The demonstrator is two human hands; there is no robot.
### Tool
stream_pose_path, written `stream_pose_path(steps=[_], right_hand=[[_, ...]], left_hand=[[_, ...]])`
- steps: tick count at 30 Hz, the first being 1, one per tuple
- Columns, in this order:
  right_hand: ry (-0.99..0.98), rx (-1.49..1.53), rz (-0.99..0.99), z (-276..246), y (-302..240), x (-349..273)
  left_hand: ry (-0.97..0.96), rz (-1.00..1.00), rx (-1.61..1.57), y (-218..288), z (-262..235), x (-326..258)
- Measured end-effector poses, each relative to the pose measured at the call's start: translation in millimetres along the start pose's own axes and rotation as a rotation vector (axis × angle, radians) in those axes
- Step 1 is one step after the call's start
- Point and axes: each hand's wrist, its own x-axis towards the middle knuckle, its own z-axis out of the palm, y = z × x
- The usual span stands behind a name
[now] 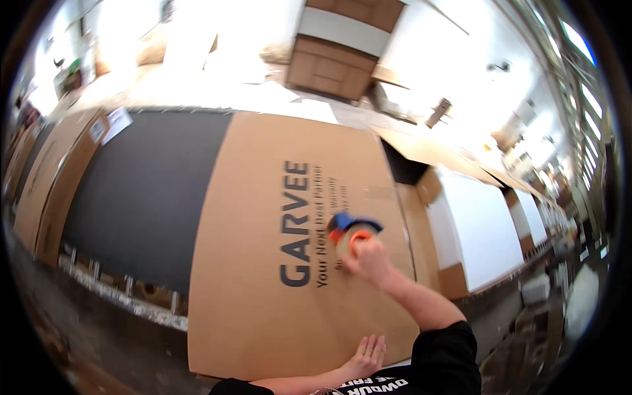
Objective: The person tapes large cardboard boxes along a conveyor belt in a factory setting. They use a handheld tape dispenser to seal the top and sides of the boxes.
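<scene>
A large flat cardboard box [253, 257] with dark printing lies across the conveyor belt in front of me. Above its right half, my right hand [370, 258] grips a blue and orange tape dispenser [351, 230], blurred a little by motion. Whether the dispenser touches the cardboard I cannot tell. My left hand [367, 356] rests flat on the box's near edge, its fingers stretched out and holding nothing. A short strip of clear tape [376, 193] shows near the right edge of the box.
The dark conveyor belt [141, 197] runs left to more closed boxes [62, 178]. To the right stand open cartons with white panels [484, 227]. A metal rail [131, 304] borders the belt's near side. Beyond the belt stands a tall brown and white stack [339, 49].
</scene>
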Motion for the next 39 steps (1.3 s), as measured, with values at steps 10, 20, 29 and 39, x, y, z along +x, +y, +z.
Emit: stream_pose_path(steps=[10,20,29,39], right_hand=[[-0.091,0.011,0.148,-3.3,7.2,-54.0],[0.425,1.267,0.841,-5.9,49.6,-219.4],[0.261,0.283,0.625,-105.3,-0.1,-224.3],[-0.46,0.232,0.379,-70.8,-43.2,-319.2]], left_hand=[[-0.277,0.154,-0.084,-46.1,-51.9,16.5],[-0.381,0.19,-0.013,-49.4,-44.0,6.0],[-0.209,0.046,-0.07,-59.5,-29.1,1.7],[-0.103,0.036,-0.09,-73.7,-26.4,-12.1]])
